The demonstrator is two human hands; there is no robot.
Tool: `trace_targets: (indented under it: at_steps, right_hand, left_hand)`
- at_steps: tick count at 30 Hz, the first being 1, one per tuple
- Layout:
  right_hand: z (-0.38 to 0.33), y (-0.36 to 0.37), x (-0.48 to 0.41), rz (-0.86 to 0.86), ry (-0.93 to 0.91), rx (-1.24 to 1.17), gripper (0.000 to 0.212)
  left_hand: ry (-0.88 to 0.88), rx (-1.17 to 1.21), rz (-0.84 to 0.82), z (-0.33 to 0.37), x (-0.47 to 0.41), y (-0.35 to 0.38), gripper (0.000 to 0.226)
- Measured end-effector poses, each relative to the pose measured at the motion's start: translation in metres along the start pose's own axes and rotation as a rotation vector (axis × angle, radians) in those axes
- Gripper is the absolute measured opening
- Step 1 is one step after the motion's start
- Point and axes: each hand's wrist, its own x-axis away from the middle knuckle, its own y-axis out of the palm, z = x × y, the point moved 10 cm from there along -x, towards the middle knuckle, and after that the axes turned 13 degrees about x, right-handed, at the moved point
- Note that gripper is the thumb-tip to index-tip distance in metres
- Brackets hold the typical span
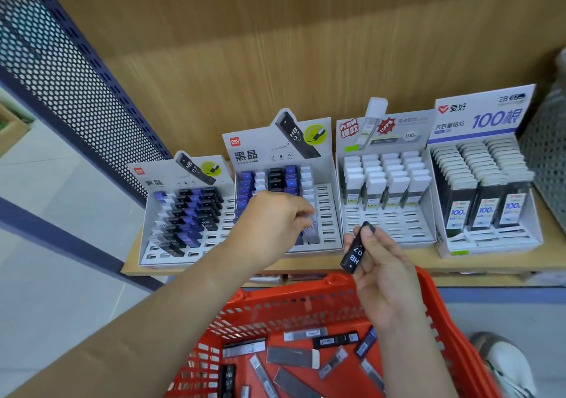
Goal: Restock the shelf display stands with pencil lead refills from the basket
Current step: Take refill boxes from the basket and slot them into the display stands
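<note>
Refill [356, 252]: slim, black, white "HB 0.7" print.

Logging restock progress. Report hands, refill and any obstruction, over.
Right hand grips black rectangular plastic HB 0.7 refill case above red plastic basket. Left hand at pale cases in white cardboard display stand, grip blurred. Empty slots unobstructed.

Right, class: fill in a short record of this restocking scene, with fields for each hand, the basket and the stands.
Left hand: pinches a pale refill at the second stand from the left
Right hand: grips a black HB 0.7 refill
Basket: red, loose refills inside
Stands: four, side by side on the wooden shelf
</note>
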Motion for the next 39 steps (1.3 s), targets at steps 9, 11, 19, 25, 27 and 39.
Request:
trace_targets:
  at_steps: [9,11,19,25,27,39]
  right_hand:
    - [-0.002,0.000,0.003,-0.011,-0.002,0.051,0.030]
    - [-0.003,-0.002,0.003,0.015,0.000,0.012,0.026]
    - [-0.005,-0.002,0.004,0.037,-0.014,0.020,0.017]
    - [-0.005,0.023,0.013,-0.051,-0.036,0.113,0.019]
    - [0.000,0.035,0.018,-0.083,-0.026,0.186,0.017]
    - [0.040,0.110,0.043,-0.332,-0.078,0.734,0.013]
  left_hand:
    - [0.136,-0.086,0.070,0.001,-0.005,0.008,0.013]
    - [0.181,-0.121,0.121,0.000,-0.005,0.008,0.004]
    - [0.129,-0.121,0.168,-0.007,-0.001,0.024,0.010]
    - [-0.241,0.696,0.334,-0.024,0.047,-0.004,0.022]
    - [-0.356,0.978,0.306,-0.029,0.066,-0.005,0.021]
    - [-0.515,0.828,0.320,-0.093,0.110,-0.079,0.017]
